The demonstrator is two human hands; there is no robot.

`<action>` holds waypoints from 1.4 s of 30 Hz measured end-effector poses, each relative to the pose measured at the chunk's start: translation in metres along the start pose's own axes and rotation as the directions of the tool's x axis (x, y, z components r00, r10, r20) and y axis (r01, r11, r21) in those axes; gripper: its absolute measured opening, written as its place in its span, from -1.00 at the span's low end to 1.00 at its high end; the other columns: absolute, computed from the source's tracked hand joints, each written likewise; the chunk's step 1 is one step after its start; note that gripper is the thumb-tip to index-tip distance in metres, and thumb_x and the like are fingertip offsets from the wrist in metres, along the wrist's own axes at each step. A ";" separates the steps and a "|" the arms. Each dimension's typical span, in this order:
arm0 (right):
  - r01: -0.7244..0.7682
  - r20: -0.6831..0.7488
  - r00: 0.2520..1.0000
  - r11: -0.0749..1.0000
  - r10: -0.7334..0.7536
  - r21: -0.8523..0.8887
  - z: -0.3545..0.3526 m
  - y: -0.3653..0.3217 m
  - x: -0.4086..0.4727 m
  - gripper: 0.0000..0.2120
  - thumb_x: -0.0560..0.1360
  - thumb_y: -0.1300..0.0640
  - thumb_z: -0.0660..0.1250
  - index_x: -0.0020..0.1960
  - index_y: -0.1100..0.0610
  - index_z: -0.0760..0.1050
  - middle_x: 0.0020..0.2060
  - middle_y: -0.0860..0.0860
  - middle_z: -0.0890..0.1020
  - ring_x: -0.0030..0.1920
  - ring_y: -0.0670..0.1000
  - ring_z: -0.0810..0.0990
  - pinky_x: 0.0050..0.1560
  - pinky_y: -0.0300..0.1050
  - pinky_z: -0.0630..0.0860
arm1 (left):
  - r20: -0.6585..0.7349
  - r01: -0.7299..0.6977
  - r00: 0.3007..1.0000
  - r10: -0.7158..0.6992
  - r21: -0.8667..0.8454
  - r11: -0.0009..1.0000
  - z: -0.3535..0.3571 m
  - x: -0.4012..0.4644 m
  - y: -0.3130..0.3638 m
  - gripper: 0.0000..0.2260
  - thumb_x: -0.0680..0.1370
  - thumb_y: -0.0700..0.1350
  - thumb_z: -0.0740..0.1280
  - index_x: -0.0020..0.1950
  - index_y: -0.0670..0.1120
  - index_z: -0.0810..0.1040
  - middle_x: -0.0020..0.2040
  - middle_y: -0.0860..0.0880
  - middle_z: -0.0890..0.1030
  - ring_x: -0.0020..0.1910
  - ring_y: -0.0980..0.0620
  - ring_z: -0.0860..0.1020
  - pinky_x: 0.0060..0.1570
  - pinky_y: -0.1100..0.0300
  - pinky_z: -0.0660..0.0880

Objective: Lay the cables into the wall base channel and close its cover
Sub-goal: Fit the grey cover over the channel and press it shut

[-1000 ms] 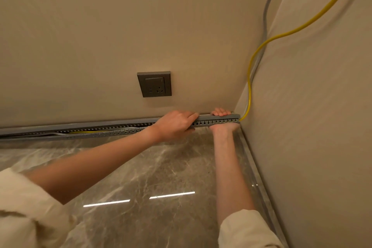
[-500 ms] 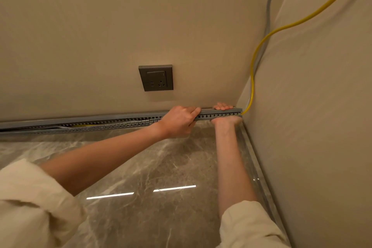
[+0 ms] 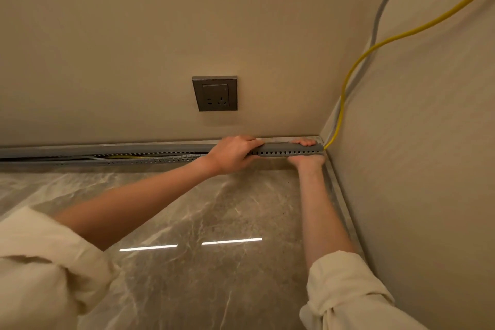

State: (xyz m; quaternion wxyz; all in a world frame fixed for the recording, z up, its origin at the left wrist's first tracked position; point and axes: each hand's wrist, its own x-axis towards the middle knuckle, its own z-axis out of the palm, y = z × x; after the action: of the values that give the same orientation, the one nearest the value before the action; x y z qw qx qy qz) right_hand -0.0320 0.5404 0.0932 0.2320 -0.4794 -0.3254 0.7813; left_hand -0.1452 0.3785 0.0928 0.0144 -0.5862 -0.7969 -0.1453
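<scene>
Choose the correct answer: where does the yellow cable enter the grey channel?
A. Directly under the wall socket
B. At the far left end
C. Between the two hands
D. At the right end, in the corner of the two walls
D: the yellow cable comes down the corner and goes into the channel at its right end, just beyond the right hand.

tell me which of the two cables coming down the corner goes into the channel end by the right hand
The yellow cable: it curves down the corner and enters the channel end beside the right hand. The grey cable runs behind it; its lower end is hidden.
</scene>
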 end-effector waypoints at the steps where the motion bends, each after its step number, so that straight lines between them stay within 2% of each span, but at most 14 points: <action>1: -0.087 -0.024 0.996 0.992 0.090 0.087 0.001 -0.007 -0.005 -0.58 0.56 0.04 -0.02 -0.45 0.09 0.27 -0.73 0.04 0.42 -0.74 0.01 0.40 -0.59 -0.34 0.36 | 0.010 0.023 1.000 -0.023 0.000 1.000 0.000 -0.005 -0.005 -0.65 0.54 -0.03 0.27 0.28 -0.13 0.45 0.06 -0.14 0.61 -0.02 -0.18 0.56 -0.20 0.00 0.49; 3: -0.246 -0.019 0.963 0.903 0.270 0.353 -0.003 -0.012 -0.002 -0.55 0.62 0.01 -0.13 -0.34 0.14 0.31 -0.42 0.27 0.63 -0.42 0.09 0.66 -0.46 -0.19 0.57 | 0.019 0.062 0.998 -0.062 -0.007 0.998 0.000 -0.017 -0.015 -0.65 0.53 -0.03 0.29 0.27 -0.14 0.45 0.07 -0.15 0.61 0.00 -0.19 0.56 -0.16 -0.02 0.50; 5: -0.273 0.077 0.962 0.905 0.262 0.325 -0.005 -0.006 -0.003 -0.60 0.66 0.12 -0.14 -0.16 0.16 0.39 -0.01 0.19 0.63 0.14 0.13 0.58 -0.03 -0.02 0.56 | 0.022 0.099 0.995 -0.099 0.001 0.995 0.000 -0.029 -0.023 -0.64 0.52 -0.04 0.31 0.26 -0.16 0.46 0.06 -0.17 0.61 0.00 -0.20 0.56 -0.15 -0.01 0.49; 7: -0.207 0.045 0.978 0.928 0.203 0.309 -0.007 0.000 -0.005 -0.60 0.65 0.16 -0.14 0.07 0.23 0.47 -0.08 0.06 0.67 0.12 0.10 0.55 0.22 -0.07 0.45 | 0.033 0.154 0.987 -0.155 0.027 0.988 0.000 -0.037 -0.029 -0.67 0.51 -0.01 0.32 0.20 -0.16 0.49 0.03 -0.17 0.62 -0.02 -0.20 0.55 -0.16 0.00 0.47; 8: -0.161 0.038 0.987 0.912 0.159 0.377 -0.006 -0.001 -0.005 -0.57 0.64 0.11 -0.14 0.17 0.22 0.46 0.04 0.06 0.66 0.14 0.08 0.55 0.35 -0.11 0.37 | 0.036 0.184 0.982 -0.185 0.042 0.982 0.000 -0.040 -0.031 -0.69 0.51 0.01 0.32 0.15 -0.15 0.50 0.00 -0.16 0.62 -0.03 -0.20 0.55 -0.17 0.00 0.48; 11: -0.149 -0.063 0.980 0.900 0.191 0.411 0.000 -0.001 -0.009 -0.55 0.62 0.04 -0.10 0.46 0.15 0.21 0.47 0.10 0.27 0.45 0.11 0.26 0.47 -0.08 0.14 | 0.018 0.267 0.963 -0.270 0.103 0.958 0.002 -0.046 -0.035 -0.66 0.48 0.09 0.33 0.08 -0.14 0.52 -0.05 -0.14 0.62 -0.09 -0.17 0.56 -0.23 0.03 0.47; 16: -0.007 -0.109 0.994 0.995 0.018 0.103 0.002 0.018 -0.024 -0.53 0.62 0.04 0.02 0.48 0.18 0.15 0.46 0.14 0.24 0.44 0.11 0.25 0.44 -0.06 0.23 | -0.018 0.361 0.932 -0.362 0.138 0.922 0.003 -0.060 -0.037 -0.70 0.49 0.04 0.34 0.08 -0.14 0.52 -0.04 -0.15 0.62 -0.06 -0.16 0.55 -0.14 0.00 0.49; 19: 0.112 -0.016 0.993 0.987 -0.115 -0.119 0.004 0.031 -0.041 -0.54 0.58 0.05 0.07 0.43 0.21 0.22 0.21 0.03 0.38 0.35 0.16 0.36 0.42 -0.01 0.30 | -0.040 0.378 0.926 -0.376 0.120 0.918 0.000 -0.076 -0.044 -0.69 0.48 -0.02 0.35 0.13 -0.17 0.51 0.03 -0.18 0.60 0.02 -0.18 0.52 -0.01 -0.03 0.47; 22: 0.040 -0.167 0.984 0.986 -0.068 -0.164 0.019 0.038 -0.045 -0.59 0.55 0.15 0.13 0.35 0.29 0.30 0.18 0.15 0.44 0.08 0.12 0.41 0.28 -0.02 0.36 | -0.037 0.378 0.926 -0.376 0.118 0.918 -0.007 -0.095 -0.053 -0.63 0.46 -0.07 0.36 0.21 -0.19 0.47 0.13 -0.20 0.56 0.11 -0.20 0.49 0.11 -0.06 0.43; 25: 0.018 -0.176 0.982 0.969 -0.063 -0.245 0.042 0.051 -0.051 -0.63 0.53 0.22 0.14 0.32 0.28 0.32 0.22 0.18 0.47 0.11 0.15 0.47 0.12 -0.04 0.43 | -0.017 0.396 0.917 -0.398 0.134 0.908 -0.018 -0.118 -0.069 -0.56 0.45 -0.12 0.35 0.30 -0.19 0.41 0.23 -0.22 0.51 0.20 -0.21 0.45 0.21 -0.07 0.39; 28: 0.004 -0.228 0.970 0.943 -0.085 -0.334 0.061 0.080 -0.065 -0.63 0.53 0.18 0.16 0.30 0.28 0.32 0.04 0.13 0.49 -0.05 0.12 0.55 -0.10 -0.05 0.50 | -0.026 0.431 0.902 -0.432 0.133 0.892 -0.031 -0.151 -0.093 -0.54 0.46 -0.18 0.32 0.35 -0.20 0.37 0.28 -0.22 0.47 0.25 -0.22 0.42 0.26 -0.07 0.35; 31: 0.002 -0.291 0.947 0.906 -0.138 -0.423 0.085 0.107 -0.082 -0.62 0.52 0.14 0.18 0.29 0.28 0.28 0.20 0.21 0.49 0.11 0.22 0.54 0.10 0.08 0.53 | -0.046 0.470 0.883 -0.468 0.128 0.874 -0.045 -0.187 -0.118 -0.53 0.46 -0.20 0.31 0.37 -0.21 0.34 0.31 -0.22 0.45 0.28 -0.21 0.40 0.30 -0.07 0.32; 35: 0.118 -0.183 0.947 0.815 -0.264 -0.567 0.128 0.148 -0.109 -0.65 0.54 0.22 0.19 0.30 0.28 0.28 0.32 0.27 0.31 0.20 0.27 0.46 0.20 0.06 0.46 | -0.068 0.506 0.862 -0.502 0.124 0.853 -0.068 -0.241 -0.153 -0.51 0.41 -0.23 0.34 0.33 -0.25 0.38 0.28 -0.26 0.48 0.26 -0.25 0.42 0.28 -0.08 0.34; 42: 0.365 0.103 0.891 0.563 -0.442 -0.741 0.194 0.220 -0.154 -0.72 0.47 0.30 0.28 0.17 0.23 0.36 0.29 0.26 0.32 0.27 0.26 0.33 0.24 0.01 0.33 | -0.046 0.529 0.847 -0.529 0.154 0.834 -0.099 -0.316 -0.212 -0.54 0.40 -0.25 0.35 0.29 -0.28 0.41 0.23 -0.28 0.51 0.21 -0.27 0.45 0.20 -0.10 0.39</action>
State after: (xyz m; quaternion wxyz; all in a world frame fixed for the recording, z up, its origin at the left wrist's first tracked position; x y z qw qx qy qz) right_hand -0.1509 0.2314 0.0881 0.2035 -0.4804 -0.7043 0.4815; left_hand -0.2603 0.0026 0.0809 0.0214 -0.3398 -0.9369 -0.0790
